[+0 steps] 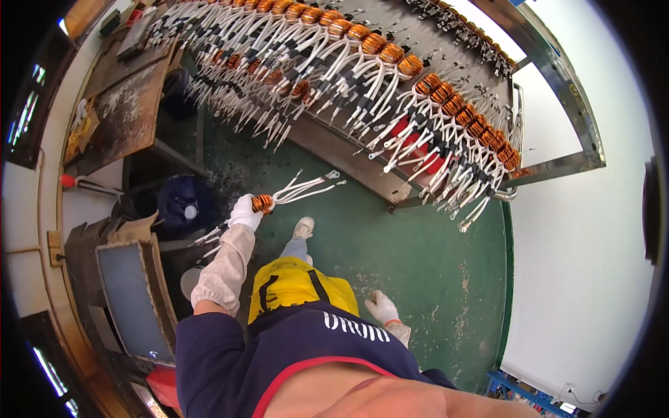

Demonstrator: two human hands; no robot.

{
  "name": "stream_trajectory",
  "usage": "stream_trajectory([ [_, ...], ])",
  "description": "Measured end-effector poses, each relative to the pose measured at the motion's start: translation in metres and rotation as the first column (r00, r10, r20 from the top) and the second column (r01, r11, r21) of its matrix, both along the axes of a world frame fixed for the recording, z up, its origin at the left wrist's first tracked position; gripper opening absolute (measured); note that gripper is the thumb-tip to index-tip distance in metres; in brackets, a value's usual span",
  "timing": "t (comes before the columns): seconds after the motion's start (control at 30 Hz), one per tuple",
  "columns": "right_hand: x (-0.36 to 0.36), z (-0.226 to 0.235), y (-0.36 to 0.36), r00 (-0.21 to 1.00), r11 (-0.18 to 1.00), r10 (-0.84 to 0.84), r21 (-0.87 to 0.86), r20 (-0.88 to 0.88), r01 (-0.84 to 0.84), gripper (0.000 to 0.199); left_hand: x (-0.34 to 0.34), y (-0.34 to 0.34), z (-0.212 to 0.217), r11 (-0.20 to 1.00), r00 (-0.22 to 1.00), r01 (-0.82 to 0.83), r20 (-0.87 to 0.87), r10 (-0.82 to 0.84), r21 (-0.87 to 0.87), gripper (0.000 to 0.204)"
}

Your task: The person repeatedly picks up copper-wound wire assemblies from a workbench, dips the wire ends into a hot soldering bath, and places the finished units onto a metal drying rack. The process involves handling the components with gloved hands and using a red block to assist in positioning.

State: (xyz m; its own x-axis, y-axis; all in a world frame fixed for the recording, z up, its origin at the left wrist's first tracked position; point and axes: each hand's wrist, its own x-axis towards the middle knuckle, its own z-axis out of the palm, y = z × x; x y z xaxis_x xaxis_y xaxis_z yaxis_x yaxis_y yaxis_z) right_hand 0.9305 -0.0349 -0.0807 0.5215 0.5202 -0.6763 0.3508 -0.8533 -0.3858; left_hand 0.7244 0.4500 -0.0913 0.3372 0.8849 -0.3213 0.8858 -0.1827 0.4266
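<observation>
My left hand (245, 213), in a white glove, is closed around a copper-wound coil (263, 203). From the coil, white sleeved leads with metal lugs stick out to the right. More leads hang on the other side, below the hand. My right hand (381, 306), also gloved in white, hangs low beside my body, its fingers loosely curled with nothing seen in them. A long row of similar copper coils (373, 44) sits on a metal rack (348, 148) ahead, their white leads dangling over the front edge.
A worn table (125, 115) stands at the left, with a dark blue drum (187, 207) nearby. Closer on that side is a framed grey panel (134, 296). Green floor (432, 279) stretches ahead to a white wall (557, 279) at the right. Something red (418, 146) shows behind the hanging leads.
</observation>
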Motion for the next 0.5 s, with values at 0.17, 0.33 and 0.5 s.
stream_trajectory([
  [0.17, 0.001, -0.005, -0.017, 0.987, 0.990, -0.135, -0.048, -0.083, 0.132, 0.052, 0.088, 0.048, -0.040, 0.995, 0.980, -0.093, 0.174, 0.100, -0.046, 0.055],
  [0.33, 0.003, -0.036, -0.036, 0.934, 0.920, -0.212, -0.380, -0.288, 0.092, 0.061, 0.211, 0.107, -0.076, 0.989, 0.920, -0.145, 0.364, 0.147, -0.034, 0.047],
  [0.5, 0.006, 0.020, 0.024, 0.871, 0.859, -0.423, -0.418, -0.249, 0.297, 0.061, 0.311, 0.158, -0.120, 0.973, 0.868, -0.184, 0.441, 0.226, -0.137, 0.045],
])
